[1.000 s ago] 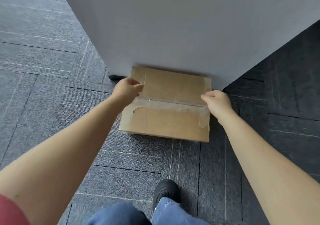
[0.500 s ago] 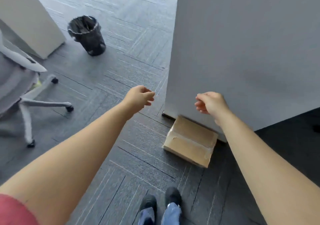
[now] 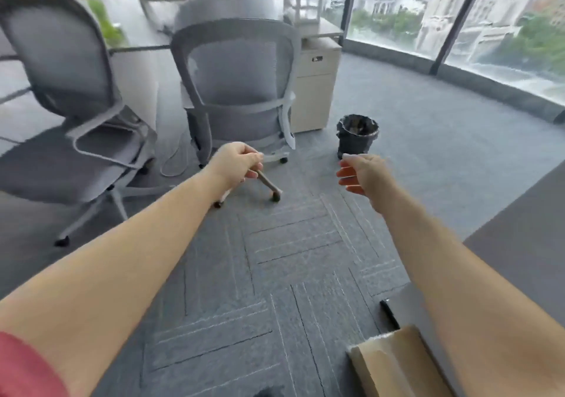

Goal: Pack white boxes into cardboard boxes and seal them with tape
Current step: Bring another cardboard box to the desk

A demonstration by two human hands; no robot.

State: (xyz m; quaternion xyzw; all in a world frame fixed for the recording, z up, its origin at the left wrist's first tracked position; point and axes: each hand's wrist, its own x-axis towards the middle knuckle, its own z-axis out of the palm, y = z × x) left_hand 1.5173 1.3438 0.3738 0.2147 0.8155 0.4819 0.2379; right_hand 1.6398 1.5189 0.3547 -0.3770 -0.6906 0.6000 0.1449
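Low at the frame's right edge, the flat brown cardboard box point(image 3: 394, 363) lies on grey carpet beside the right forearm. Both the left hand point(image 3: 235, 167) and right hand point(image 3: 363, 173) hang loosely curled, holding nothing. With the gaze turned away, a foot could clip the box.

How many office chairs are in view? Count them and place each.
2. One empty office chair stands at far left; a second, occupied by a seated person, stands at centre by the desk. Others may be out of frame.

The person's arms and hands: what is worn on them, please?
Both forearms are bare. The left arm has a red sleeve at the upper arm. The left hand and right hand show no gloves, and no watch is visible.
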